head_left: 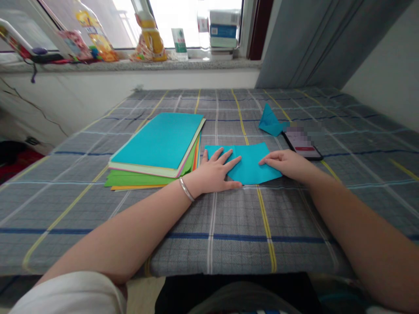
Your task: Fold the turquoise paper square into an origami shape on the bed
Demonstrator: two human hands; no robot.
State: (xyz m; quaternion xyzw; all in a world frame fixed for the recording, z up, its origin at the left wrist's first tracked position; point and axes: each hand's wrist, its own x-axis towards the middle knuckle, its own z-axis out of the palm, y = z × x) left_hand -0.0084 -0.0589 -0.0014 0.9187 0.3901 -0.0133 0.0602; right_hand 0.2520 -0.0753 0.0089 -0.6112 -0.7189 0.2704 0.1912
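A sheet of blue paper [250, 163] lies flat in front of me on the checked cloth, with a faint crease near its left part. My left hand [218, 171] rests on its left side, fingers spread and holding nothing. At the paper's right edge, my right hand [286, 163] has its thumb and fingers pinched together on the paper. Beyond it stands a folded blue paper shape [270, 121] with a pointed top. To the left sits a stack of coloured paper [160, 141], blue on top, with white, green and orange sheets beneath.
A phone [303, 146] lies just past my right hand, beside the folded shape. The checked cloth [235, 218] covers the table. On the windowsill [196, 65] at the back are a yellow bottle [153, 39], a white-and-green tube [179, 42] and stacked boxes [223, 32].
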